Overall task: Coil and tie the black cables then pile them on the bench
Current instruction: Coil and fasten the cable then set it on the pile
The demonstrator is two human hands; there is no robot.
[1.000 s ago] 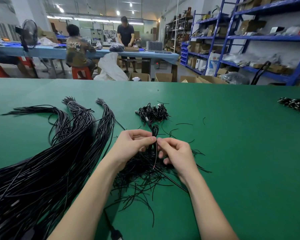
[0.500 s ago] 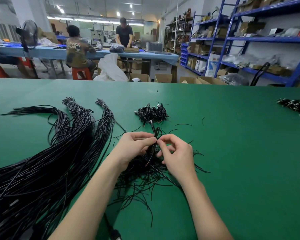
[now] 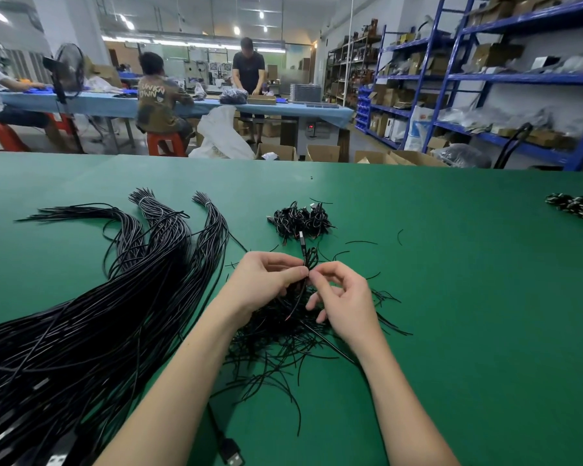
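We see glossy black plastic-sheathed cables at the left lying on a matt green bench mat.

On the green surface, the left hand grips a small coiled black cable while the right hand pinches a thin tie at the coil. Loose ties lie beneath. Long uncoiled cables spread left; a pile of tied coils sits farther away.

Blue steel shelving along the right wall, long blue worktable, bright ceiling strip lights.
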